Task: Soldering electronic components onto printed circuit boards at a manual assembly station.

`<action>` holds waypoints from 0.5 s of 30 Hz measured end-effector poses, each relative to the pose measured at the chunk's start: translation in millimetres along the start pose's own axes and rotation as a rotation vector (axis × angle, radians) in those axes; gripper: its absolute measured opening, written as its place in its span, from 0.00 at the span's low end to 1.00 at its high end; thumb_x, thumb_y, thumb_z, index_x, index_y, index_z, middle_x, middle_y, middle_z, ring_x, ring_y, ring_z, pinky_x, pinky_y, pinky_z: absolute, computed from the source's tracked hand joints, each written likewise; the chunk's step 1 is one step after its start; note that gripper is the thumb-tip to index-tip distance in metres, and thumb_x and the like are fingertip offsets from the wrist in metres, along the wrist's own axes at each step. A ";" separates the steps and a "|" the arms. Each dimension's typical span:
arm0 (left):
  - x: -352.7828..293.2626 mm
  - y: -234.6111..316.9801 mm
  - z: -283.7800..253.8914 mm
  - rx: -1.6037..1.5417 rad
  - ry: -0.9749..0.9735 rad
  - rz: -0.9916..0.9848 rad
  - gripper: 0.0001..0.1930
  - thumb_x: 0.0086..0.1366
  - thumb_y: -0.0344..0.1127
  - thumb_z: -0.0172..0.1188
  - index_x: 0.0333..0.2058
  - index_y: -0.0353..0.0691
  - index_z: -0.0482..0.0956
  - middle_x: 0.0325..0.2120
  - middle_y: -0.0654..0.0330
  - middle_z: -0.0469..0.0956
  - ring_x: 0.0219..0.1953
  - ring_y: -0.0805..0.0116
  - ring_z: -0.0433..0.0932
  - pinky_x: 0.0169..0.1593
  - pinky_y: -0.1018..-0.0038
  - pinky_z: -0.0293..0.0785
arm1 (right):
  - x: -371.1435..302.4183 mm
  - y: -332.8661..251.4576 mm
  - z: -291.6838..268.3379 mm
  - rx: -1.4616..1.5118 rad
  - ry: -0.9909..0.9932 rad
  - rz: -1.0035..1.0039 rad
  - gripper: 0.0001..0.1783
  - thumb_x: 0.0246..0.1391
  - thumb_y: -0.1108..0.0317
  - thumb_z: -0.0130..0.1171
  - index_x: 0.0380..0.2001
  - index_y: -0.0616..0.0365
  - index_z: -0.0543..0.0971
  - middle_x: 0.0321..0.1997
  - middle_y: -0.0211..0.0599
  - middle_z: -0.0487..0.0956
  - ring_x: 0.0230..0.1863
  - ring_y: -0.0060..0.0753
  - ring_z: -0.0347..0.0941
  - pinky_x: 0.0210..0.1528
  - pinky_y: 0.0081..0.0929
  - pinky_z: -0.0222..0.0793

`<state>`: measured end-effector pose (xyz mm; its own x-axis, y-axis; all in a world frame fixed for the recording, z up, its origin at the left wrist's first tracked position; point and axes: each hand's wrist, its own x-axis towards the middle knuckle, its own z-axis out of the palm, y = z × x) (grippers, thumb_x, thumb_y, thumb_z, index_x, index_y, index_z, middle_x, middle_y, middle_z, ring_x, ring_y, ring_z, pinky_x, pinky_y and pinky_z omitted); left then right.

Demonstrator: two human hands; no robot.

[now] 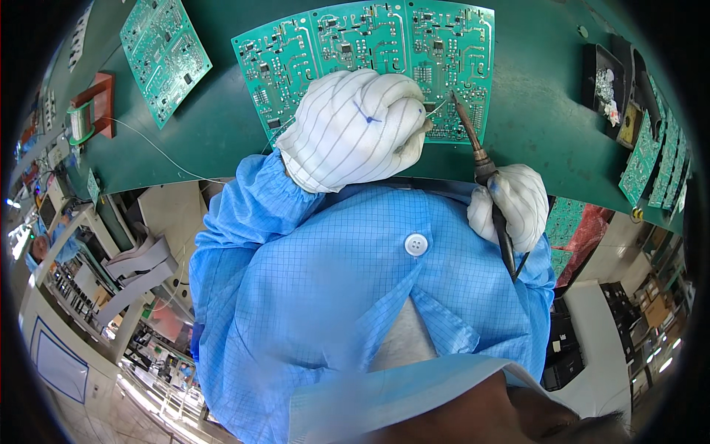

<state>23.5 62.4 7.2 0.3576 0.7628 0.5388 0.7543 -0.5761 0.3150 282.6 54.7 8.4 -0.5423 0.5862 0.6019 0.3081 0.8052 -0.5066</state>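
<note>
My right hand [514,203] has its fingers wrapped around the soldering iron [484,174], tip on the green circuit board panel [370,52] lying flat on the tabletop [540,96]. My left hand [355,129], fingers curled, feeds thin solder wire [438,108]. The panel seems light, stiff and fragile; I'd hold it by its edges only.

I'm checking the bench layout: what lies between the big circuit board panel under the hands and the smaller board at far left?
Only bare green bench mat between the panel and the smaller board, in the head view.
</note>
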 end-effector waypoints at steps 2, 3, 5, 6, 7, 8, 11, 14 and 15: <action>0.2 -0.6 0.4 -0.001 0.014 0.017 0.12 0.44 0.31 0.71 0.27 0.47 0.75 0.32 0.67 0.80 0.26 0.68 0.77 0.27 0.73 0.72 | -6.2 0.9 -3.4 -0.011 0.001 0.008 0.25 0.40 0.79 0.66 0.46 0.62 0.73 0.29 0.39 0.78 0.26 0.38 0.78 0.32 0.34 0.77; 0.1 -0.7 0.2 -0.014 0.012 0.011 0.12 0.44 0.31 0.71 0.27 0.47 0.75 0.32 0.67 0.80 0.26 0.68 0.77 0.27 0.73 0.72 | -9.5 3.3 -6.5 -0.026 0.037 0.038 0.24 0.40 0.79 0.66 0.44 0.62 0.74 0.28 0.40 0.78 0.26 0.38 0.77 0.31 0.34 0.76; -0.4 -0.3 -0.7 -0.015 -0.005 0.006 0.13 0.44 0.31 0.71 0.27 0.46 0.75 0.32 0.66 0.80 0.26 0.68 0.77 0.27 0.73 0.72 | -15.3 10.0 -13.4 -0.038 0.073 0.068 0.22 0.40 0.79 0.65 0.43 0.62 0.74 0.27 0.40 0.78 0.25 0.37 0.77 0.30 0.33 0.76; -0.4 -0.1 -0.8 -0.002 -0.002 0.012 0.13 0.44 0.30 0.71 0.27 0.46 0.75 0.32 0.66 0.80 0.26 0.68 0.77 0.27 0.73 0.72 | -17.1 14.2 -16.8 -0.092 0.160 0.134 0.21 0.45 0.80 0.61 0.46 0.62 0.73 0.28 0.43 0.79 0.26 0.38 0.78 0.31 0.33 0.77; -0.2 -0.1 -0.5 -0.020 -0.013 0.006 0.13 0.44 0.30 0.71 0.27 0.46 0.75 0.32 0.66 0.80 0.26 0.68 0.77 0.27 0.73 0.72 | -17.7 19.1 -21.1 -0.149 0.247 0.200 0.20 0.50 0.81 0.57 0.48 0.61 0.72 0.29 0.46 0.79 0.27 0.39 0.79 0.31 0.33 0.78; 0.1 -0.1 -0.2 -0.022 -0.005 0.004 0.13 0.44 0.30 0.71 0.27 0.46 0.75 0.32 0.66 0.80 0.26 0.68 0.77 0.27 0.73 0.72 | -16.9 25.2 -26.0 -0.199 0.346 0.223 0.19 0.56 0.83 0.53 0.51 0.60 0.71 0.30 0.48 0.80 0.28 0.40 0.79 0.32 0.32 0.79; 1.2 0.5 -0.7 -0.028 0.009 0.001 0.13 0.44 0.30 0.71 0.27 0.46 0.75 0.32 0.66 0.80 0.27 0.68 0.78 0.27 0.73 0.72 | -8.4 44.9 -46.4 -0.472 0.374 0.520 0.13 0.58 0.81 0.56 0.46 0.69 0.72 0.35 0.52 0.82 0.31 0.38 0.81 0.35 0.31 0.79; 2.9 1.1 -3.2 -0.013 -0.023 -0.001 0.12 0.45 0.30 0.70 0.27 0.46 0.75 0.32 0.66 0.81 0.27 0.68 0.78 0.28 0.73 0.73 | -4.7 51.8 -40.4 -0.418 0.432 0.511 0.11 0.58 0.81 0.56 0.44 0.69 0.73 0.35 0.53 0.82 0.32 0.37 0.81 0.36 0.31 0.80; 4.0 0.3 -3.5 -0.021 -0.035 -0.004 0.12 0.45 0.30 0.70 0.27 0.46 0.75 0.32 0.66 0.81 0.27 0.68 0.78 0.28 0.73 0.73 | -6.0 48.7 -35.4 -0.264 0.541 0.528 0.10 0.57 0.80 0.57 0.43 0.69 0.73 0.35 0.53 0.82 0.32 0.37 0.81 0.37 0.30 0.80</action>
<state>23.1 64.3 12.2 0.3735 0.7747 0.5102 0.7443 -0.5785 0.3336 328.5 93.6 2.0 0.1607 0.8033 0.5734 0.6302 0.3636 -0.6860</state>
